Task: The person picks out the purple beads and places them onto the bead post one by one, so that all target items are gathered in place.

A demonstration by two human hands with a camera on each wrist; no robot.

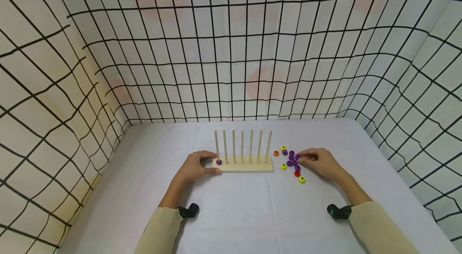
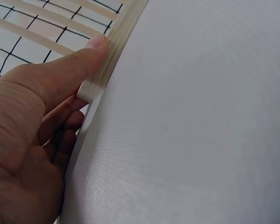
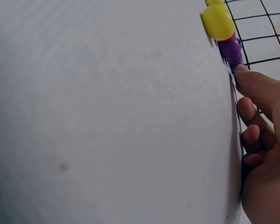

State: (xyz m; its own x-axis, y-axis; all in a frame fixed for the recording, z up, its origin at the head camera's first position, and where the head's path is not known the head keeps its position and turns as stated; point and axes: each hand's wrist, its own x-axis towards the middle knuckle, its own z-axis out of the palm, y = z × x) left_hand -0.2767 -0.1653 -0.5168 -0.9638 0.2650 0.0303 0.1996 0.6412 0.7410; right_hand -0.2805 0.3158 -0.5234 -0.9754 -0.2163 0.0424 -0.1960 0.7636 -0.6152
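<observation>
My left hand (image 1: 196, 166) grips the left end of a pale wooden peg board (image 1: 249, 168), thumb along its front edge and fingers behind. Several upright pegs rise from the board, and a purple bead (image 1: 219, 162) sits at the foot of the leftmost one. To the right of the board lies a loose cluster of purple beads (image 1: 290, 163). At the cluster's right side my right hand (image 1: 321, 162) pinches a purple bead (image 1: 297, 157) between thumb and index finger, the other fingers curled. In the right wrist view the thumb tip partly hides the purple beads (image 3: 230, 48).
Around the purple cluster lie a red bead (image 1: 297, 173), an orange bead (image 1: 276, 153) and 3 yellow beads, one of them a yellow bead (image 1: 302, 180) nearest me. A white cloth covers the table (image 1: 238, 214). Black-grid netting (image 1: 231, 61) stands behind and at both sides.
</observation>
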